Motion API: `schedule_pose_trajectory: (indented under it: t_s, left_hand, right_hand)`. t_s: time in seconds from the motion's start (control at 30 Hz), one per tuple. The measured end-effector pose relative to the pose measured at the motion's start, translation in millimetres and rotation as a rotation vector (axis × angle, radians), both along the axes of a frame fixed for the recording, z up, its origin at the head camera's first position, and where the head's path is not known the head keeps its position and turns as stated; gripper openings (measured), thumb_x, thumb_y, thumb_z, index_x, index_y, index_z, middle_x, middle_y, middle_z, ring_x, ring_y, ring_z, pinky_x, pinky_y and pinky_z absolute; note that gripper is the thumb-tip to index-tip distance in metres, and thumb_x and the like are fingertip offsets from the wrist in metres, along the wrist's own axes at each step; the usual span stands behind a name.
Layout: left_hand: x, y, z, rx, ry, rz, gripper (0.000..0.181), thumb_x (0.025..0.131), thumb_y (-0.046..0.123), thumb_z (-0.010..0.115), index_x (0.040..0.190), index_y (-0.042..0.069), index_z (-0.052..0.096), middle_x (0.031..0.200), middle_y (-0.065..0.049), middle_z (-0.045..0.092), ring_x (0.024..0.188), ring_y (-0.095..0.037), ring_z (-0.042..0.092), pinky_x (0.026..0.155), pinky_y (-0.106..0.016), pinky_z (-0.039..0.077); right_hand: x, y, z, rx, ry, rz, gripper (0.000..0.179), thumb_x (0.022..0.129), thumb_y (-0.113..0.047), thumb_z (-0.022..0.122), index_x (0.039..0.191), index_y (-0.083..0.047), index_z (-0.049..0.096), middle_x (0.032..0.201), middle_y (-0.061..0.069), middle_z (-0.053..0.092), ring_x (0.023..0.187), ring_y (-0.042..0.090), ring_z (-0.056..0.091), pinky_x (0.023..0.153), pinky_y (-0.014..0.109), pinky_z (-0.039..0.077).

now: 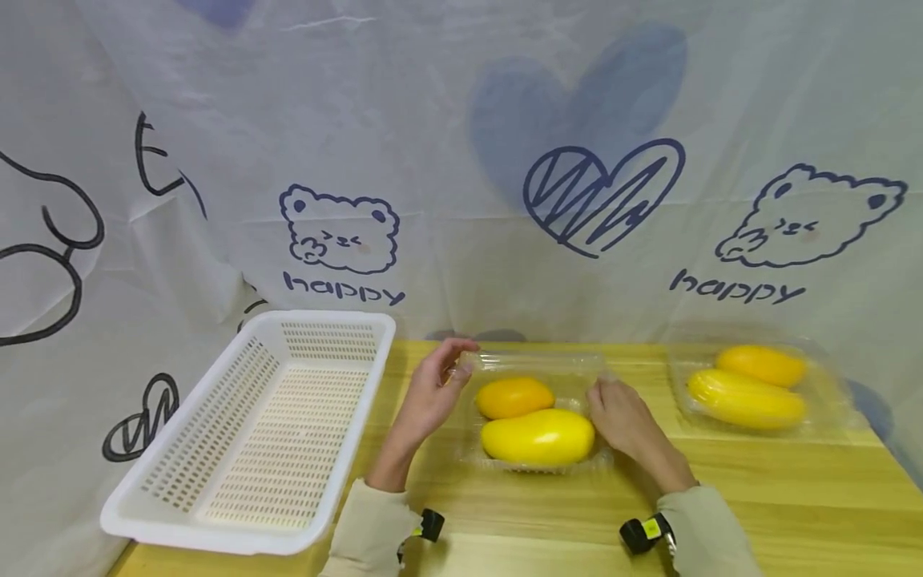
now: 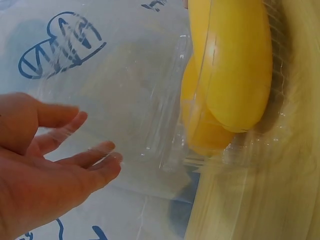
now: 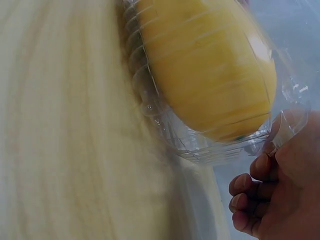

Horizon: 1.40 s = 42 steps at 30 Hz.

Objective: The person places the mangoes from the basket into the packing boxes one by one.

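Observation:
A clear plastic clamshell box [image 1: 472, 461] stands on the table, its transparent lid [image 2: 120, 95] raised toward the curtain. Inside lie a large, smooth yellow oblong fruit [image 1: 537, 437] and, behind it, an orange-yellow mango-like fruit [image 1: 515, 397]. My left hand [image 1: 430, 393] is at the lid's left side; its fingers [image 2: 105, 167] are spread loosely, thumb apart from them, against or beside the clear plastic. At the box's right side my right hand [image 1: 626, 417] has curled fingers and pinches the plastic corner between thumb and forefinger, as the right wrist view shows.
On the left stands a white perforated plastic basket [image 1: 288, 433]. A second clear box [image 1: 829, 401] at the right holds a ridged yellow melon-like fruit [image 1: 746, 399] and an orange-yellow fruit [image 1: 764, 365]. A printed curtain [image 1: 461, 160] hangs behind the wooden table [image 1: 808, 497].

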<state>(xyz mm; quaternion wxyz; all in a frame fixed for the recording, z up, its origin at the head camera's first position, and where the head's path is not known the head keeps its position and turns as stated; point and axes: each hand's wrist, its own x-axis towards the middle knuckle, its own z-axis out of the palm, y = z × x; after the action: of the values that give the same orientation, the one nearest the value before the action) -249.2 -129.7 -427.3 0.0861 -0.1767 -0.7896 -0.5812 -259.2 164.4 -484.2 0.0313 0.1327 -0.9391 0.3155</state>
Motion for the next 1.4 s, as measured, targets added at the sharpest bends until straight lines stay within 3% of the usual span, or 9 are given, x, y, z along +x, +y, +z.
schedule_pose_trajectory:
  t_s: [0.13, 0.37, 0.5, 0.6, 0.67, 0.77, 1.0, 1.23, 1.4]
  left_hand:
    - [0.9, -2.4, -0.6, -0.006, -0.036, -0.056, 0.035, 0.095, -0.006, 0.066, 0.129, -0.004, 0.06, 0.136, -0.02, 0.06, 0.142, -0.039, 0.044, 0.117, -0.051, 0.034]
    - [2.2, -7.8, -1.6, -0.13, -0.047, -0.119, 0.049, 0.088, -0.009, 0.071, 0.135, -0.001, 0.058, 0.144, -0.019, 0.054, 0.145, -0.039, 0.038, 0.114, -0.059, 0.035]
    - [3.9, -9.0, -1.3, -0.205, -0.058, -0.164, 0.056, 0.09, -0.005, 0.071, 0.143, 0.002, 0.053, 0.157, -0.024, 0.039, 0.148, -0.042, 0.031, 0.113, -0.064, 0.034]
    - [6.2, -9.6, 0.1, -0.246, -0.106, -0.183, 0.063, 0.091, 0.0, 0.073, 0.149, 0.003, 0.048, 0.165, -0.025, 0.023, 0.149, -0.045, 0.026, 0.114, -0.063, 0.033]
    - [7.0, -9.6, 0.9, -0.257, -0.139, -0.199, 0.067, 0.091, 0.002, 0.074, 0.152, 0.003, 0.045, 0.167, -0.026, 0.014, 0.15, -0.047, 0.022, 0.115, -0.063, 0.032]
    - [6.9, -9.4, 0.1, -0.27, -0.161, -0.219, 0.071, 0.091, 0.003, 0.075, 0.154, 0.003, 0.043, 0.168, -0.026, 0.009, 0.15, -0.048, 0.02, 0.114, -0.063, 0.031]
    - [8.4, -11.3, -3.9, -0.281, -0.177, -0.211, 0.073, 0.088, -0.001, 0.077, 0.153, 0.005, 0.045, 0.168, -0.023, 0.009, 0.149, -0.048, 0.023, 0.113, -0.064, 0.033]
    - [9.2, -9.0, -7.7, -0.336, -0.138, -0.172, 0.072, 0.084, -0.004, 0.08, 0.149, 0.003, 0.049, 0.166, -0.027, 0.013, 0.145, -0.053, 0.027, 0.109, -0.067, 0.036]
    - [9.5, -4.7, -10.5, -0.389, -0.116, -0.138, 0.075, 0.079, -0.008, 0.082, 0.147, 0.001, 0.051, 0.165, -0.028, 0.016, 0.145, -0.054, 0.029, 0.111, -0.066, 0.034]
  right_hand:
    - [-5.1, 3.0, -2.2, -0.031, -0.003, 0.003, 0.035, 0.11, -0.017, 0.031, 0.08, -0.007, 0.044, 0.071, 0.006, 0.039, 0.061, 0.019, 0.035, 0.058, 0.033, 0.033]
    - [-18.5, 5.7, -3.1, -0.006, 0.079, 0.036, 0.034, 0.108, -0.014, 0.034, 0.076, -0.007, 0.043, 0.078, 0.014, 0.047, 0.071, 0.028, 0.045, 0.071, 0.044, 0.043]
    - [-23.9, 6.2, -3.3, -0.003, 0.109, 0.046, 0.031, 0.106, -0.011, 0.037, 0.08, -0.001, 0.051, 0.098, 0.028, 0.06, 0.09, 0.042, 0.058, 0.087, 0.056, 0.049]
    - [-27.7, 6.5, -3.2, -0.01, 0.096, 0.045, 0.026, 0.106, -0.01, 0.037, 0.092, 0.001, 0.056, 0.095, 0.022, 0.062, 0.086, 0.038, 0.06, 0.08, 0.053, 0.052]
    - [-30.3, 6.6, -3.0, -0.015, 0.072, 0.041, 0.024, 0.106, -0.01, 0.036, 0.095, 0.0, 0.054, 0.083, 0.012, 0.054, 0.074, 0.028, 0.052, 0.069, 0.047, 0.049]
    - [-32.0, 7.4, -2.3, -0.05, 0.027, 0.039, 0.024, 0.107, -0.011, 0.034, 0.097, 0.0, 0.053, 0.082, 0.009, 0.052, 0.074, 0.025, 0.051, 0.069, 0.046, 0.049]
    - [-29.4, 9.8, -1.3, -0.256, -0.213, 0.021, 0.04, 0.114, -0.025, 0.025, 0.109, 0.006, 0.051, 0.092, 0.023, 0.056, 0.083, 0.037, 0.055, 0.077, 0.048, 0.048]
    - [-18.9, 18.0, 2.5, -0.47, -0.281, 0.065, 0.041, 0.114, -0.021, 0.029, 0.086, -0.001, 0.05, 0.072, 0.007, 0.052, 0.063, 0.024, 0.049, 0.061, 0.035, 0.044]
    - [-3.4, 22.9, 6.3, -0.564, -0.368, 0.036, 0.04, 0.114, -0.021, 0.032, 0.112, 0.01, 0.056, 0.08, 0.01, 0.058, 0.067, 0.021, 0.055, 0.062, 0.034, 0.053]
